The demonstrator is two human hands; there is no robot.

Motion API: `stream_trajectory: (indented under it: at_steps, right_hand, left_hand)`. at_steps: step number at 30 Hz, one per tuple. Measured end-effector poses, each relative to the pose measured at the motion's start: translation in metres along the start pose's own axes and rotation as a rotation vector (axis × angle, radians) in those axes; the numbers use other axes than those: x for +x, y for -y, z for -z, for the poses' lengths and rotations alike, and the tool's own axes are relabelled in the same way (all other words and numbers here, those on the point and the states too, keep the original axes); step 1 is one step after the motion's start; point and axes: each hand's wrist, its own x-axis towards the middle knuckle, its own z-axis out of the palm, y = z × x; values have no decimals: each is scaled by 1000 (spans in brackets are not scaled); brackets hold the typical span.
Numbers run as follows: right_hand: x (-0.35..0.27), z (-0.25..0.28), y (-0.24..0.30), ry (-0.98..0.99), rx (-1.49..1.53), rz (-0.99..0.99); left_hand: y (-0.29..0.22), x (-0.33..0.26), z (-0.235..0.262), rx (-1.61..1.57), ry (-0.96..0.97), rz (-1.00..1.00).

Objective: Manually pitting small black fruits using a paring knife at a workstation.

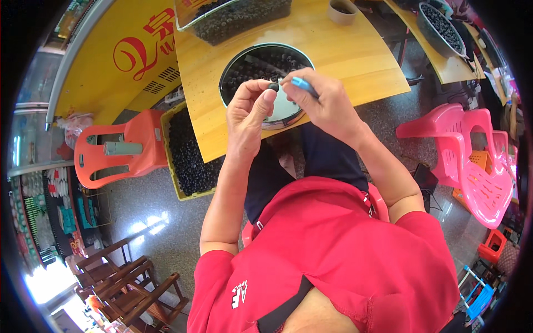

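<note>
Above the table, my left hand (245, 117) pinches a small dark round piece (273, 86) between thumb and fingers. My right hand (328, 105) is closed around a slim tool with a light-blue handle (304, 86); its tip, too small to make out, meets or nearly meets the piece. Both hands are over the near part of a round basin (285, 109) with a dark rim. Many small black pieces (252, 72) fill the far part of that basin, while a pale area shows at its near side.
On the wooden table (361, 61) stand a clear bin of black pieces (244, 23) and a small tan cup (342, 11). A yellow crate (166, 133) full of black pieces is at the left, beside an orange chair (147, 133). Pink chairs (452, 133) stand at the right.
</note>
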Motion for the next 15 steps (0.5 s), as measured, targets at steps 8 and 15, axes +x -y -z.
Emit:
stream_trajectory:
  at_steps: [8, 15]
  right_hand:
    - [-4, 8, 4, 22, -416, 245]
    - [-4, 7, 4, 19, -433, 249]
  left_hand:
    - [-3, -1, -5, 9, 5, -35]
    - [-5, -1, -3, 40, 28, -100]
